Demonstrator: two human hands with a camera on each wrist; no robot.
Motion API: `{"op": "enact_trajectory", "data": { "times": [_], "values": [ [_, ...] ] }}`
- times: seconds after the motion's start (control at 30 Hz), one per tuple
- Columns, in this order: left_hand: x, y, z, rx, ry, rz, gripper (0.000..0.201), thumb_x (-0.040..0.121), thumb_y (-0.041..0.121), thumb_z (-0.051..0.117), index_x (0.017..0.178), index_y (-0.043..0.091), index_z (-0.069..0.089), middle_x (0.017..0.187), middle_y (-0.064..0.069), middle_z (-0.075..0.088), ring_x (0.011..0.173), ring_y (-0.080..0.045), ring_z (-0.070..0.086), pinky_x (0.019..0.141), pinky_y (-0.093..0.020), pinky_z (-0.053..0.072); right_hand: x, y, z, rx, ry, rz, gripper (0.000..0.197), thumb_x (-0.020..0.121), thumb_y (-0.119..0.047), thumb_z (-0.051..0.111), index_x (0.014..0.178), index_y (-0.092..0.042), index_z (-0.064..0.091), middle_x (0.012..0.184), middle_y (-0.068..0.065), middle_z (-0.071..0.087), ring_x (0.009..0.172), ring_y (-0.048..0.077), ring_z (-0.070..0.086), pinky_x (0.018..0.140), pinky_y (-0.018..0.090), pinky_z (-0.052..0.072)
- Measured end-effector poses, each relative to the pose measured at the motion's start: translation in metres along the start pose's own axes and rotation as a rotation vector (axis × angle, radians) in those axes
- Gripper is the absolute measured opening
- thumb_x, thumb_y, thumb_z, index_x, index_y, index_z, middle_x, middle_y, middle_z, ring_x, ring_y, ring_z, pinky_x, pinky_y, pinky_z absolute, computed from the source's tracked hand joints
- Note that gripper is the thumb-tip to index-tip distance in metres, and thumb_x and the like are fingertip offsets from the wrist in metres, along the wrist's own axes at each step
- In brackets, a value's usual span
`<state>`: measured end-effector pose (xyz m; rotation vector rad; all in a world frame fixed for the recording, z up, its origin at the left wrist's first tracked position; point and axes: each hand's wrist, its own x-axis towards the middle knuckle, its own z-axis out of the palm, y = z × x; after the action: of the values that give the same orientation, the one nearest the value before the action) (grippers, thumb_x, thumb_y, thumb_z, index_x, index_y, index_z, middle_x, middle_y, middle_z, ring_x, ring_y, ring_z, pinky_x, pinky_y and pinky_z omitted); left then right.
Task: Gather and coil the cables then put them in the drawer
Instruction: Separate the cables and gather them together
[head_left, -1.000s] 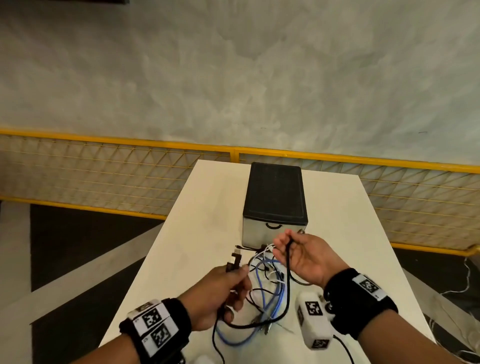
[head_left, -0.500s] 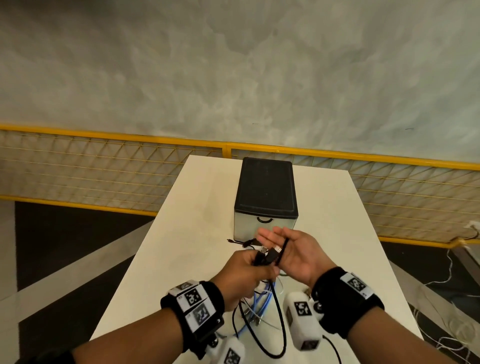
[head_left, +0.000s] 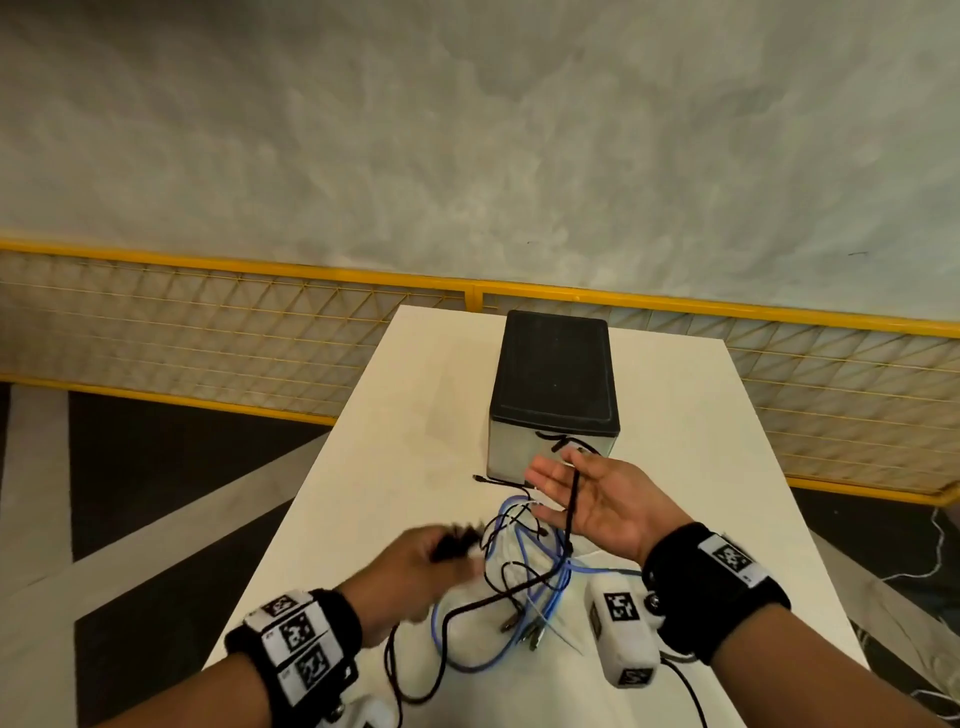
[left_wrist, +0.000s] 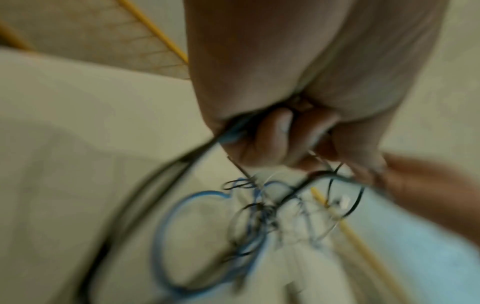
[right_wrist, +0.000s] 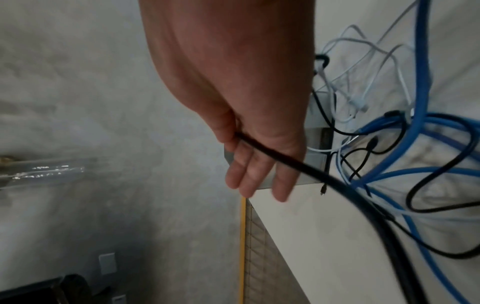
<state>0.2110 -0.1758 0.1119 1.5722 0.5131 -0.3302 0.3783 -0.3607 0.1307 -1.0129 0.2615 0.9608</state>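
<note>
A tangle of blue, white and thin black cables (head_left: 522, 566) lies on the white table (head_left: 415, 415) in front of a small drawer box (head_left: 553, 374) with a black top and a closed silver front. My right hand (head_left: 576, 493) is palm up near the box front, fingers straight. A thick black cable (head_left: 570, 512) runs across the palm, with the thumb holding it against the index finger (right_wrist: 235, 142). My left hand (head_left: 431, 564), blurred, is curled round the same black cable's other stretch (left_wrist: 197, 152) to the left of the tangle.
The box stands mid-table, with bare tabletop on both sides of it. One thin black plug end (head_left: 478, 477) lies left of the box front. A yellow mesh fence (head_left: 208, 322) runs behind the table's far edge, and dark floor lies to the left.
My left hand has pulled away from the right palm, down and to the left, drawing the black cable with it. My right hand stays near the box.
</note>
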Motion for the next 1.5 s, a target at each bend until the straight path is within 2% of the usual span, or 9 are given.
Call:
{"op": "enact_trajectory", "data": {
  "times": [0.13,0.23,0.4,0.53,0.77,0.93,1.17,1.3,1.5],
  "values": [
    [0.022,0.044,0.022,-0.141,0.206,0.193,0.017,0.09,0.024,0.067,0.079,0.017,0.055,0.055,0.008,0.041,0.042,-0.007,0.031,0.041,-0.02,0.025,-0.002,0.016,-0.006,-0.093,-0.002,0.027,0.021,0.101,-0.025,0.04,0.097,-0.017,0.058,0.112,0.011,0.073,0.101,0.026,0.07,0.086,0.049,0.048],
    [0.032,0.061,0.057,-0.066,0.139,0.279,0.003,0.085,0.013,0.071,0.084,0.013,0.068,0.06,0.01,0.061,0.047,0.001,0.055,0.047,-0.013,0.044,-0.007,0.026,-0.001,-0.066,-0.047,0.019,0.033,0.101,-0.028,0.036,0.112,-0.01,0.062,0.105,0.012,0.07,0.092,0.026,0.065,0.076,0.044,0.049],
    [0.041,0.054,0.084,-0.197,0.085,0.199,0.018,0.084,0.002,0.069,0.074,0.017,0.07,0.081,-0.008,0.072,0.079,-0.019,0.073,0.063,-0.033,0.059,-0.015,0.029,0.005,-0.017,-0.074,0.029,0.034,0.1,-0.028,0.038,0.11,-0.011,0.066,0.099,0.014,0.07,0.095,0.033,0.065,0.091,0.058,0.048],
    [0.029,0.049,0.075,-0.131,-0.056,0.165,0.018,0.084,-0.002,0.067,0.076,0.014,0.065,0.054,0.008,0.056,0.038,-0.002,0.046,0.038,-0.018,0.032,-0.012,0.022,-0.002,0.031,-0.024,0.056,0.026,0.1,-0.025,0.039,0.101,-0.01,0.06,0.105,0.015,0.072,0.095,0.032,0.067,0.089,0.051,0.048],
    [0.006,0.011,0.039,0.079,-0.263,-0.035,0.024,0.07,0.017,0.082,0.069,0.02,0.058,0.057,-0.001,0.038,0.045,-0.012,0.025,0.046,-0.027,0.016,0.004,-0.002,-0.01,0.133,0.083,0.004,0.023,0.102,-0.016,0.034,0.093,-0.012,0.055,0.092,0.017,0.076,0.082,0.029,0.075,0.073,0.046,0.059],
    [-0.007,0.013,0.025,0.29,-0.36,-0.052,0.017,0.073,0.02,0.081,0.07,0.023,0.065,0.064,0.0,0.049,0.044,-0.008,0.033,0.041,-0.02,0.026,0.003,0.013,-0.007,0.078,0.072,0.018,0.026,0.104,-0.019,0.032,0.101,-0.008,0.056,0.095,0.018,0.076,0.083,0.029,0.075,0.083,0.047,0.053],
    [0.016,0.036,0.032,-0.183,0.156,0.176,0.026,0.088,0.02,0.069,0.069,0.021,0.051,0.046,0.012,0.036,0.039,-0.006,0.03,0.04,-0.017,0.024,-0.012,0.039,-0.01,-0.017,-0.022,0.011,0.015,0.1,-0.021,0.043,0.1,-0.015,0.058,0.111,0.017,0.071,0.097,0.031,0.069,0.087,0.048,0.049],
    [0.032,0.045,0.065,-0.115,0.095,0.275,0.007,0.083,0.008,0.072,0.085,0.015,0.074,0.078,0.002,0.077,0.073,-0.011,0.071,0.063,-0.021,0.054,-0.021,0.048,0.004,0.04,-0.097,-0.03,0.025,0.1,-0.019,0.042,0.113,-0.009,0.061,0.115,0.019,0.068,0.089,0.03,0.07,0.078,0.047,0.055],
    [0.037,0.04,0.078,-0.104,0.032,0.259,0.02,0.08,-0.007,0.066,0.073,0.011,0.063,0.066,0.0,0.063,0.064,-0.011,0.062,0.059,-0.024,0.052,-0.03,0.041,0.004,-0.004,-0.048,0.04,0.036,0.097,-0.024,0.04,0.102,-0.004,0.069,0.093,0.015,0.073,0.092,0.032,0.064,0.097,0.056,0.043]
  ]
}}
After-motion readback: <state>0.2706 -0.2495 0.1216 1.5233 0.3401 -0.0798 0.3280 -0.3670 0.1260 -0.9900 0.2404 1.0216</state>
